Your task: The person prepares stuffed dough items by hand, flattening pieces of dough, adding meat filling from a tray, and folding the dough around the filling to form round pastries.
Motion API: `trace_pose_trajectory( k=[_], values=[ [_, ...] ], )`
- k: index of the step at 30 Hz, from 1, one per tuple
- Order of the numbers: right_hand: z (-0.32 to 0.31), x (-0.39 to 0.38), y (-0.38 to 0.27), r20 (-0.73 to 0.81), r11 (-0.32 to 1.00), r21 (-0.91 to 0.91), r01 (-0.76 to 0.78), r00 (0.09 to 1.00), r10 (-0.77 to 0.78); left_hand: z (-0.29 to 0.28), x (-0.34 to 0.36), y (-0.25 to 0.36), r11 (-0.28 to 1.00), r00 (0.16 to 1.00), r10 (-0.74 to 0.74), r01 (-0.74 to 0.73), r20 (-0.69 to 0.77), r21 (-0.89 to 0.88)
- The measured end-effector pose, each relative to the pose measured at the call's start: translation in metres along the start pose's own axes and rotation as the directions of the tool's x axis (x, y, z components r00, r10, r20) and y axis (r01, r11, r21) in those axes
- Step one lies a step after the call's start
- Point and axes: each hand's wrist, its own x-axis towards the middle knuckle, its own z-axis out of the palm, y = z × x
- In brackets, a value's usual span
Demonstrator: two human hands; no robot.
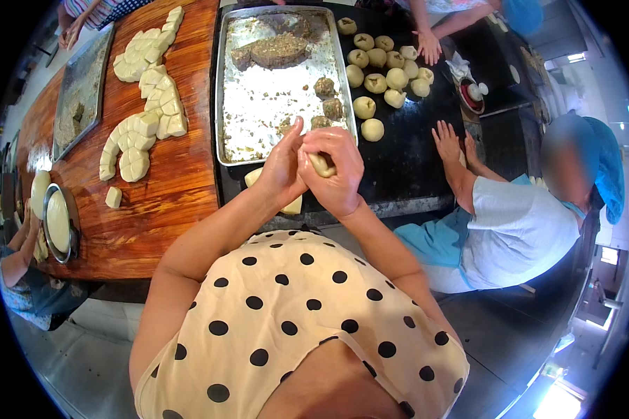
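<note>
Over the near edge of the metal tray, both my hands meet around a piece of pale dough. My right hand curls over it, with the dough showing between thumb and fingers. Pressed against its left side is my left hand, one digit pointing up and the other fingers partly hidden. The tray holds a brown crumbly filling mound, and rounded lumps of filling lie at its right side. Below my wrists, pale dough pieces are partly covered.
Cut dough pieces lie on the wooden table at left, by a second tray and a metal bowl. Several dough balls sit on the black surface at right. A co-worker stands close on my right; others' hands reach in.
</note>
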Motion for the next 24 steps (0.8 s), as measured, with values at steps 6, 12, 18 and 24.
trace_pose_trajectory(
  k=[6, 12, 18, 24],
  values=[
    [-0.013, 0.021, -0.011, 0.129, 0.996, 0.010, 0.093, 0.987, -0.093, -0.005, 0.004, 0.011, 0.970, 0.976, -0.213, 0.206, 0.041, 0.131],
    [0.003, 0.006, -0.002, -0.173, 0.978, 0.171, -0.119, 0.974, 0.148, 0.014, 0.001, 0.011, 0.998, 0.996, -0.068, 0.066, 0.063, 0.021],
    [-0.009, 0.020, -0.009, 0.133, 0.995, -0.076, 0.067, 0.990, -0.057, -0.025, 0.018, 0.011, 0.969, 0.977, -0.210, 0.213, -0.036, 0.124],
    [0.016, -0.009, 0.020, -0.153, 0.972, 0.211, -0.105, 0.979, 0.139, 0.014, 0.012, 0.013, 0.985, 0.978, -0.152, 0.161, 0.146, -0.058]
  ],
)
